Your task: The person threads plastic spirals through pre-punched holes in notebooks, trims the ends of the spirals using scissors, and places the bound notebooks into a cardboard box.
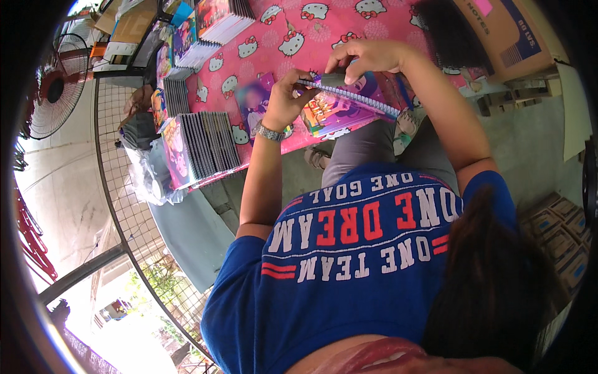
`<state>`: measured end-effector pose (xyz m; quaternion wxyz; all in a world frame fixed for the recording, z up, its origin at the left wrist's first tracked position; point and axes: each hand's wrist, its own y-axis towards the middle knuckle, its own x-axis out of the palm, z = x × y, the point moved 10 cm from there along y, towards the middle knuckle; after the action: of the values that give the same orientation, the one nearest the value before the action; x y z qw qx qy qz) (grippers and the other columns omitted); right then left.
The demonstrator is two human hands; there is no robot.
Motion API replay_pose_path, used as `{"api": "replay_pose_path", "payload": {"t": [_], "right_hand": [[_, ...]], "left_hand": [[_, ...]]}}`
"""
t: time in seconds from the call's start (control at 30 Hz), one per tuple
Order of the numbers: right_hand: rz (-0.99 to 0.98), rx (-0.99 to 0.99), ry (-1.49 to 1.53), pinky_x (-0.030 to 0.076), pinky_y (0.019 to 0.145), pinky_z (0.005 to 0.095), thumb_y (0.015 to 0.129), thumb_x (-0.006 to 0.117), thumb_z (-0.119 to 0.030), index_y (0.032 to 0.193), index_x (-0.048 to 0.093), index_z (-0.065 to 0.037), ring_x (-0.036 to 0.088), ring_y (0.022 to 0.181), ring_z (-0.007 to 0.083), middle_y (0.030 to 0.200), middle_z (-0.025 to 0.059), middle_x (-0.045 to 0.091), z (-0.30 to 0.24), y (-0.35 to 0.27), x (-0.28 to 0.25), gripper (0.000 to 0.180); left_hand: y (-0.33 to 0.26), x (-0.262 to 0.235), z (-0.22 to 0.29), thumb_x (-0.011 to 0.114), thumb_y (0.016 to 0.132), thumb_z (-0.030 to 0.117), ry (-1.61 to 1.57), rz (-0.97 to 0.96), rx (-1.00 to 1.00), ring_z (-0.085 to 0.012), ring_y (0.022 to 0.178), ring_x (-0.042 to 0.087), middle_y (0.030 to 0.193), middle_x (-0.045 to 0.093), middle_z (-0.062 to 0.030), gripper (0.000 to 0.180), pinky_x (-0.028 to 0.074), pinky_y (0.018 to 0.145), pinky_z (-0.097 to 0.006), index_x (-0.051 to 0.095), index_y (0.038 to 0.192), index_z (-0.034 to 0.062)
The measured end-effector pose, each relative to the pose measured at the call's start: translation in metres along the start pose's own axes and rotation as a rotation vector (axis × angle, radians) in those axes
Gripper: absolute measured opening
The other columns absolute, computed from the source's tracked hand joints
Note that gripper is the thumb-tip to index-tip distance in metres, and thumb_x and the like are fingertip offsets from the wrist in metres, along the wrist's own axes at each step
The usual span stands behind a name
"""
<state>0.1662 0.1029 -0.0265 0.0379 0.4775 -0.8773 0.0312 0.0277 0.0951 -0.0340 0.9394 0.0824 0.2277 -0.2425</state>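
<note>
A spiral notebook (339, 112) with a purple and yellow cover is held up at the near edge of the table, its coil binding running slantwise along the top. My left hand (288, 100), a metal watch on its wrist, is closed on the binding's left end. My right hand (374, 59) is above the binding, thumb and fingers bent around a small dark flat piece (333, 80) that lies against the coil. What kind of piece it is cannot be made out. Another purple-covered notebook (252, 103) lies on the table just left of my left hand.
Stacks of spiral notebooks (212, 146) line the table's left side, more (221, 22) at the far left. A pink patterned cloth (274, 62) covers the table. A cardboard box (504, 37) stands at the far right, and a fan (56, 87) at the far left.
</note>
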Motion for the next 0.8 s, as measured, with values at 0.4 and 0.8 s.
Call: {"api": "replay_pose_path", "payload": {"t": [0.4, 0.8], "right_hand": [[0.951, -0.002, -1.178, 0.043, 0.101, 0.0458, 0.075, 0.076, -0.035, 0.125, 0.063, -0.015, 0.051, 0.121, 0.0387, 0.135, 0.0192, 0.052, 0.049, -0.095, -0.12, 0.056], [1.212, -0.013, -0.777, 0.042, 0.099, 0.0445, 0.083, 0.07, -0.028, 0.138, 0.048, -0.002, 0.053, 0.112, 0.0361, 0.123, 0.0189, 0.055, 0.068, -0.169, 0.009, 0.065]], "left_hand": [[-0.016, -0.018, -0.016, 0.069, 0.086, -0.002, -0.37, 0.34, -0.126, -0.0132, 0.08, 0.068, 0.091, 0.071, -0.0093, 0.02, 0.053, 0.069, -0.024, 0.063, 0.105, -0.0049], [-0.048, -0.014, -0.012, 0.061, 0.093, -0.001, -0.41, 0.652, -0.089, -0.0173, 0.08, 0.07, 0.094, 0.07, -0.011, 0.024, 0.059, 0.072, -0.029, 0.063, 0.116, -0.0081]]}}
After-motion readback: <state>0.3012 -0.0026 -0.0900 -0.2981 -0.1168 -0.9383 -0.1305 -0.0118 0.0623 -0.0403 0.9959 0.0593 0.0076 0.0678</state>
